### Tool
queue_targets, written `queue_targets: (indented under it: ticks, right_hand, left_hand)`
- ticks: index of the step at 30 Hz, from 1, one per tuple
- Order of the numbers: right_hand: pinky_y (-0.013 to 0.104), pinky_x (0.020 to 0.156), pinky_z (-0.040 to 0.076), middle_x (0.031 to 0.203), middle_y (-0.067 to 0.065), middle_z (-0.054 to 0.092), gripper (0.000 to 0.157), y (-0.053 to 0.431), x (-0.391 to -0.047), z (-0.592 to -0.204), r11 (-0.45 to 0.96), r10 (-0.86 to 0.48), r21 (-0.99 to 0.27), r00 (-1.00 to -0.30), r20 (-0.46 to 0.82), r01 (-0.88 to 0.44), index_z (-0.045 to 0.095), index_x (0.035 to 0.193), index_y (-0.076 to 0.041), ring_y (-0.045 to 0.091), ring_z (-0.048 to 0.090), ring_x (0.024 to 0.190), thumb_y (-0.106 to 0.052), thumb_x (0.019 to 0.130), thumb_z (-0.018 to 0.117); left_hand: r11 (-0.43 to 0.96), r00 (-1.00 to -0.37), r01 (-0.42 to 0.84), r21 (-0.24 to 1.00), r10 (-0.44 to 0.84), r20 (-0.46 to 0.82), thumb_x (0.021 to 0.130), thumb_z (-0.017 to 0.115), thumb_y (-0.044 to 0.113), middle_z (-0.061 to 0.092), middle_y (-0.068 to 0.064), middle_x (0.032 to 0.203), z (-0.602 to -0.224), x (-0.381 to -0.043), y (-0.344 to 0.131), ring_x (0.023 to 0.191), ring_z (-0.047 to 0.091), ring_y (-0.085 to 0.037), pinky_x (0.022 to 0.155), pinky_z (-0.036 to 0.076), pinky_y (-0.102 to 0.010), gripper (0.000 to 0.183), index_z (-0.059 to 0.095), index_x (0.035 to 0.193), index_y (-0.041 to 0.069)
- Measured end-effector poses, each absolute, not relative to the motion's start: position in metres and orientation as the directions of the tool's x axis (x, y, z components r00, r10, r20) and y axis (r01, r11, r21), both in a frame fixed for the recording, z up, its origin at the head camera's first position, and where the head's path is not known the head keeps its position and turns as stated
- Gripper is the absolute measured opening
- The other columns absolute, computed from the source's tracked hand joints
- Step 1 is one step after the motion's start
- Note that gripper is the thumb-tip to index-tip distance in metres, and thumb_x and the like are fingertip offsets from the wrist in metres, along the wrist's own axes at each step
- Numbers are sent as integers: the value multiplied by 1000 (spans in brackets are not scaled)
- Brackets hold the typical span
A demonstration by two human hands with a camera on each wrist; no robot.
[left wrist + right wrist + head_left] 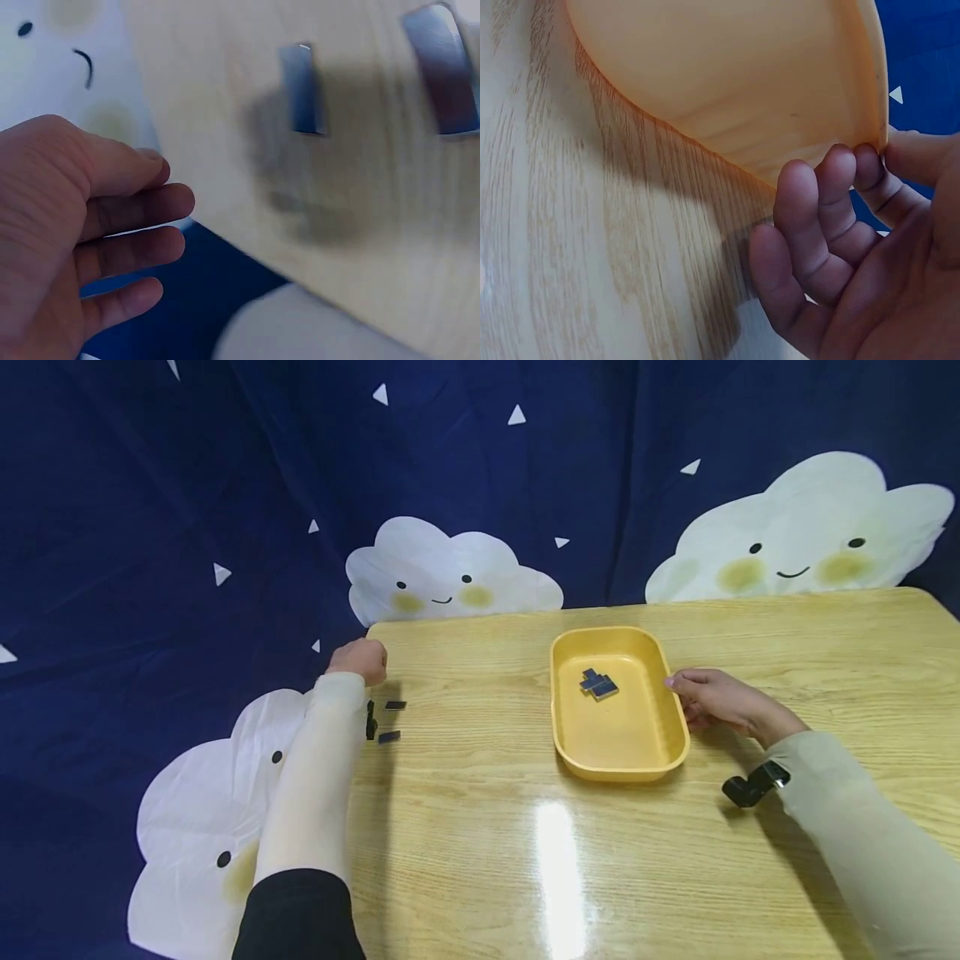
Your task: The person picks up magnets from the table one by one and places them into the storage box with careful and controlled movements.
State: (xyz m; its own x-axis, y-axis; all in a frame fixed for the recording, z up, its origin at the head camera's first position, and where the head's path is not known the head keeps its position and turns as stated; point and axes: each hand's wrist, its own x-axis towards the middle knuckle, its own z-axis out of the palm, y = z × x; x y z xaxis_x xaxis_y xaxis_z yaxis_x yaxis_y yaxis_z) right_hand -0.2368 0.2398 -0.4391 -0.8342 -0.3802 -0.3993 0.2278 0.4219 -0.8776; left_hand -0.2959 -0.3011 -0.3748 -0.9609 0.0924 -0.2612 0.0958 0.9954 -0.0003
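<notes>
My left hand (362, 661) is above the table's far left corner. In the left wrist view its fingers (139, 206) are loosely bent, with nothing seen in them. Near it lie two small dark, shiny rectangular pieces: one piece (395, 705) farther back, another piece (389, 737) closer. My right hand (723, 700) pinches the right rim of a yellow plastic tray (622, 760), thumb at the rim and fingertips against the outer wall. Inside the tray, several similar dark pieces (597, 684) lie bunched together toward the back.
The wooden table (465, 827) has its left edge under my left arm. Behind and left of it hangs a dark blue curtain (187, 485) with white clouds. A black wrist device (756, 783) hangs from my right sleeve.
</notes>
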Motion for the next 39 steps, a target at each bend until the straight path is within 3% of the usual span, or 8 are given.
queue_targets:
  ticks: [4, 10, 13, 18, 22, 29, 34, 39]
  right_hand:
    - [32, 70, 56, 85, -3, 63, 34, 239, -237, -440, 425, -382, -875, -830, -406, 232, 56, 107, -7, 10, 65, 74, -36, 107, 39]
    - [32, 70, 56, 84, -3, 62, 33, 240, -239, -441, 434, -375, -871, -833, -406, 229, 56, 106, -7, 10, 65, 74, -37, 107, 40]
    - [32, 70, 56, 83, -3, 61, 34, 240, -237, -439, 435, -374, -871, -835, -405, 228, 56, 107, -6, 10, 64, 73, -36, 107, 40]
    - [32, 70, 56, 83, -3, 61, 34, 240, -236, -439, 433, -377, -872, -834, -403, 226, 55, 109, -5, 10, 65, 73, -36, 107, 40]
    - [32, 70, 56, 84, -3, 58, 34, 240, -237, -440, 439, -375, -870, -835, -403, 223, 55, 106, -6, 10, 63, 73, -36, 107, 40]
    - [31, 69, 57, 82, -2, 56, 35, 241, -238, -437, 436, -371, -872, -838, -401, 224, 54, 107, -5, 9, 62, 72, -37, 106, 41]
    - [32, 70, 57, 83, -2, 59, 37, 241, -238, -438, 434, -372, -872, -836, -403, 228, 53, 111, -3, 10, 64, 72, -38, 106, 41]
    - [32, 71, 56, 84, -3, 60, 37, 242, -238, -440, 441, -368, -869, -837, -405, 226, 54, 110, -4, 10, 63, 73, -38, 106, 41]
  left_hand:
    - [997, -957, 63, -40, 49, -285, 85, 54, 1, 24, 5, 53, -386, -289, -319, 54, 23, -14, 51, 30, -31, 41, 36, 53, 19]
    - [999, -957, -7, 33, 3, -292, 85, 51, 1, 24, 5, 52, -395, -284, -334, 52, 19, -14, 48, 24, -28, 41, 36, 52, 19]
    - [998, -957, -20, 61, -1, -290, 87, 52, 3, 35, 3, 56, -400, -284, -334, 54, 28, -15, 49, 28, -30, 35, 45, 56, 17]
    - [994, -959, 15, 106, 44, -280, 89, 62, 17, 67, -4, 89, -411, -283, -328, 80, 58, -23, 67, 47, -36, 9, 70, 86, 13]
    - [988, -942, 51, 149, 97, -321, 89, 68, 25, 71, -7, 110, -417, -282, -320, 99, 63, -26, 81, 51, -41, 19, 72, 104, 14]
    - [977, -927, 69, 202, 138, -349, 85, 69, 18, 70, -9, 112, -418, -279, -312, 102, 64, -27, 85, 52, -43, 20, 72, 105, 13]
    - [977, -922, 130, 170, 182, -341, 85, 68, 11, 71, -10, 113, -425, -278, -314, 105, 65, -27, 91, 52, -44, 21, 72, 106, 13]
    - [982, -931, 113, 152, 159, -330, 88, 65, 7, 73, -8, 109, -429, -278, -313, 102, 65, -25, 89, 52, -43, 19, 74, 103, 14]
